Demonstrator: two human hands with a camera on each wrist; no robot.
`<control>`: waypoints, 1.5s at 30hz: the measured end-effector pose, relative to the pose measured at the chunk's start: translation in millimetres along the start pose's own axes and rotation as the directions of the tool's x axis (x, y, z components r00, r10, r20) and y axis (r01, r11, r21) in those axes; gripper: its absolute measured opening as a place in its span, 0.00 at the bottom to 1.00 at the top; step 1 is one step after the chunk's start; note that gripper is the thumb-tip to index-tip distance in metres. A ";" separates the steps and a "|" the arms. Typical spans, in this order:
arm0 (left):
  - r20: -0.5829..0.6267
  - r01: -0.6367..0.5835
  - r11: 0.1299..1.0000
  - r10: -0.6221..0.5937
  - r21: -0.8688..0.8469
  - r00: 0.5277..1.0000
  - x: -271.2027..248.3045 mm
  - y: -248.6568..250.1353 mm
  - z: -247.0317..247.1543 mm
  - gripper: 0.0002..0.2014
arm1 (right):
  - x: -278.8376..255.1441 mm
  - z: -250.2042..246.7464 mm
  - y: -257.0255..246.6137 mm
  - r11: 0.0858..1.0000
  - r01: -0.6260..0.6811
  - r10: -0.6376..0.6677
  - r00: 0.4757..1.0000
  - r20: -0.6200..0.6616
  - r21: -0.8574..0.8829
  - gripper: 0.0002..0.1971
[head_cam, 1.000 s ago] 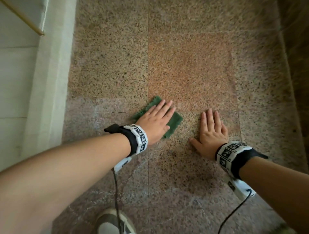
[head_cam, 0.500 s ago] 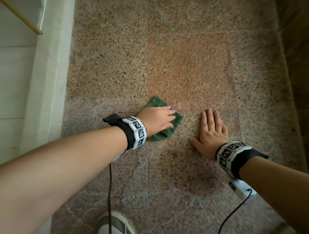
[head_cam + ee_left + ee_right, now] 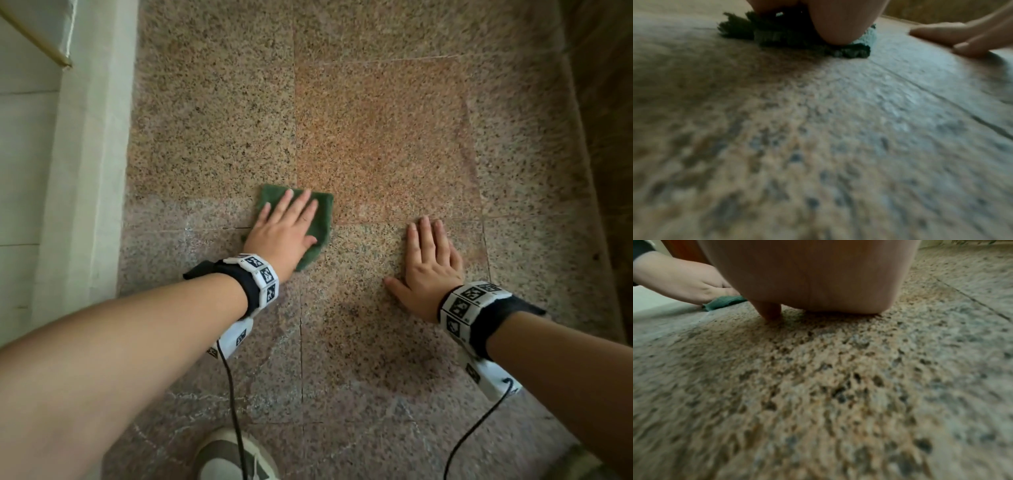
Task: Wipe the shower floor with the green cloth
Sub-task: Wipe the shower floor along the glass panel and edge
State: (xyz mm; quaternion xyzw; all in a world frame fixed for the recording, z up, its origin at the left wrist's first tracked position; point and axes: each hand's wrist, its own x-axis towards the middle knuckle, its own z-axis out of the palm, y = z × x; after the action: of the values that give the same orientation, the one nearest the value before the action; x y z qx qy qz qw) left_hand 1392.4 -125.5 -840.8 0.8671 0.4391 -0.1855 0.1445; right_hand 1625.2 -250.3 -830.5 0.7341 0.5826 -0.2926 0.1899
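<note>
The green cloth (image 3: 323,214) lies flat on the speckled granite shower floor (image 3: 376,137), near the middle of the head view. My left hand (image 3: 289,219) presses on it with straight, spread fingers, covering most of it. In the left wrist view the cloth (image 3: 777,35) shows bunched under my palm. My right hand (image 3: 428,253) lies flat on the bare floor to the right of the cloth, fingers straight and together. From the right wrist view a corner of the cloth (image 3: 723,302) pokes out under my left hand (image 3: 682,280).
A white raised kerb (image 3: 89,154) borders the floor on the left, with a thin brass rail (image 3: 37,41) above it. A dark wall (image 3: 606,137) closes the right side. My shoe (image 3: 233,455) stands at the bottom edge. Cables hang from both wristbands.
My left hand has swung from pointing right to pointing forward, its fingers straightened and spread, and the cloth turned and flattened under it. The right hand has stayed put.
</note>
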 end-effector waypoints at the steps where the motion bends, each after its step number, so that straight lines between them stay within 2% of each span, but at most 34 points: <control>1: -0.023 0.043 0.999 -0.044 -0.002 0.999 -0.1 -1.6 1.9 0.32 | 0.4 0.2 0.2 1.000 0.001 -0.001 1.000 0.000 0.001 0.51; 4: -0.026 0.069 0.998 -0.069 0.004 0.997 1.8 2.1 5.3 0.32 | 0.4 0.6 0.2 1.000 0.003 -0.003 1.000 0.006 0.001 0.50; 7: 0.039 0.016 0.998 -0.018 0.059 0.999 5.1 10.3 -1.9 0.33 | 0.0 0.6 0.6 1.000 0.005 -0.005 1.000 0.002 0.017 0.50; 9: 0.103 -0.118 0.986 0.106 0.114 0.989 5.9 30.9 -8.9 0.34 | 0.1 0.8 0.6 1.000 0.005 -0.005 1.000 0.000 0.026 0.50; 12: 0.228 -0.411 0.896 0.371 0.166 0.900 1.4 77.2 -4.7 0.36 | 0.7 1.1 0.5 0.999 0.001 -0.001 1.000 0.006 0.041 0.49; 14: 0.228 -0.473 0.858 0.429 0.199 0.874 3.6 83.6 0.9 0.36 | 1.7 1.5 1.1 0.999 -0.006 0.006 1.000 0.006 0.047 0.48; 15: 0.210 -0.454 0.867 0.414 0.205 0.886 6.4 76.8 1.1 0.36 | 2.1 1.5 1.1 0.999 -0.003 0.002 1.000 0.003 0.037 0.48; 17: 0.158 -0.337 0.923 0.311 0.187 0.937 12.3 51.0 -0.8 0.36 | 1.9 3.2 1.5 1.000 -0.001 0.001 1.000 -0.001 0.021 0.50; 19: 0.085 -0.150 0.981 0.141 0.124 0.986 13.4 17.4 -3.0 0.35 | 2.8 4.7 2.2 1.000 -0.004 0.004 1.000 0.000 0.013 0.50; 21: 0.026 0.034 0.998 -0.036 0.047 0.999 3.2 -18.9 1.5 0.35 | 3.8 5.7 2.8 1.000 -0.017 0.017 1.000 0.005 -0.010 0.50; 23: -0.016 0.218 0.975 -0.218 -0.034 0.976 -18.7 -55.2 11.2 0.33 | 3.8 6.5 2.2 0.999 -0.038 0.038 0.999 0.006 -0.038 0.50; 26: -0.033 0.488 0.861 -0.497 -0.144 0.867 -60.0 -101.5 31.3 0.33 | 4.9 6.0 0.5 0.997 -0.060 0.060 0.998 -0.015 -0.043 0.50; 28: 0.018 0.576 0.800 -0.582 -0.166 0.813 -78.6 -119.1 38.0 0.33 | 4.2 6.6 -3.1 0.996 -0.076 0.075 0.997 -0.030 -0.038 0.50; 30: 0.055 0.583 0.794 -0.583 -0.172 0.810 -83.4 -121.5 36.5 0.33 | 2.7 8.5 -13.0 0.995 -0.094 0.093 0.994 -0.049 -0.021 0.49; 31: 0.062 0.552 0.819 -0.550 -0.154 0.833 -81.4 -116.0 33.3 0.34 | 3.9 9.9 -22.3 0.996 -0.092 0.092 0.993 -0.073 -0.005 0.49; 33: 0.087 0.379 0.922 -0.372 -0.083 0.924 -73.8 -88.6 27.8 0.35 | 9.2 9.3 -50.4 0.998 -0.057 0.059 0.993 -0.101 0.013 0.49; 34: 0.112 0.239 0.969 -0.232 -0.056 0.966 -71.7 -67.0 26.5 0.36 | 11.6 8.4 -66.2 0.998 -0.051 0.053 0.995 -0.081 0.020 0.50; 35: 0.131 0.094 0.995 -0.088 -0.037 0.987 -70.4 -43.9 29.0 0.36 | 13.9 7.6 -79.7 0.997 -0.068 0.070 0.996 -0.052 0.038 0.52; 37: 0.143 -0.077 0.997 0.076 -0.002 0.987 -70.0 -11.7 35.1 0.37 | 18.8 7.9 -92.6 0.991 -0.116 0.117 0.993 -0.015 0.063 0.54; 39: 0.123 -0.136 0.990 0.130 0.047 0.984 -65.4 -12.6 37.0 0.37 | 19.9 10.0 -92.7 0.990 -0.124 0.125 0.992 -0.021 0.065 0.54; 41: 0.089 -0.093 0.994 0.088 0.065 0.992 -56.5 -38.7 30.2 0.35 | 17.7 10.0 -92.1 0.992 -0.113 0.115 0.993 -0.033 0.056 0.53; 43: 0.048 0.095 0.995 -0.094 -0.016 0.994 -40.1 -77.2 20.8 0.34 | 17.4 11.7 -92.3 0.992 -0.112 0.115 0.992 -0.048 0.058 0.52; 45: 0.035 0.269 0.960 -0.267 -0.079 0.963 -29.2 -114.9 12.3 0.34 | 16.4 9.7 -94.3 0.992 -0.111 0.113 0.993 -0.033 0.062 0.52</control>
State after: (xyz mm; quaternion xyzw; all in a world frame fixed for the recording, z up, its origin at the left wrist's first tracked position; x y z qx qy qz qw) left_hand 1280.5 -85.5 -848.7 0.7907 0.5579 -0.1952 0.1593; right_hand 1534.5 -220.6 -842.8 0.7762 0.5349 -0.2853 0.1732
